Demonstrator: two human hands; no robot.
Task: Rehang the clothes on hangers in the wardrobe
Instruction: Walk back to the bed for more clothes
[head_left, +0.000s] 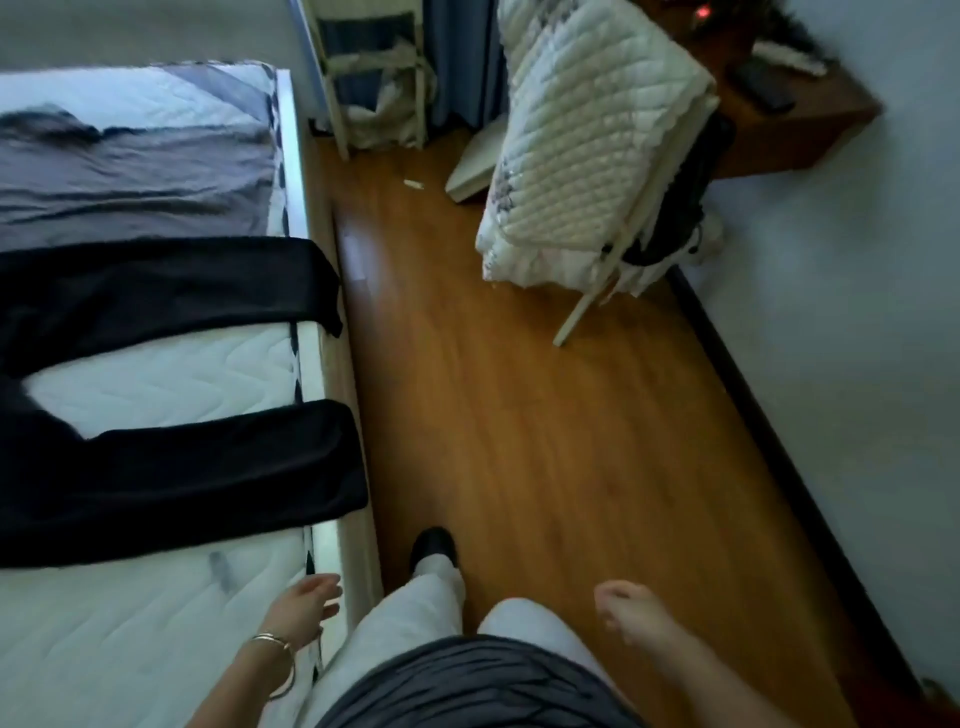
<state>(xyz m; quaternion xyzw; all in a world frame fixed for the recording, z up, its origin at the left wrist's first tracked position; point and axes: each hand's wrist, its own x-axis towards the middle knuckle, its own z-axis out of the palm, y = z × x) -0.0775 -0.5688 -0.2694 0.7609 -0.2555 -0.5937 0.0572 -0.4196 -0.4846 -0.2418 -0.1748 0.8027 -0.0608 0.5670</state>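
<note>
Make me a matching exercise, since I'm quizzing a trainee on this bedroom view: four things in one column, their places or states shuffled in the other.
Things:
1. black trousers
2. grey garment
3. quilted blanket
4. left hand

Places or states:
A. draped over a chair
B. open, holding nothing, by the bed edge
C. lying on the bed, beyond the other garment
D. spread flat on the bed, leg ends reaching its side edge

Pairs: 1-D, 2-C, 3-A, 4-B

Clothing: off-white trousers (415, 608), dark grey ribbed top (478, 686), black shoe (434, 545). Thin metal bangles (272, 639) encircle the wrist behind the left hand (306, 597). Forearms (727, 680) bare.
</note>
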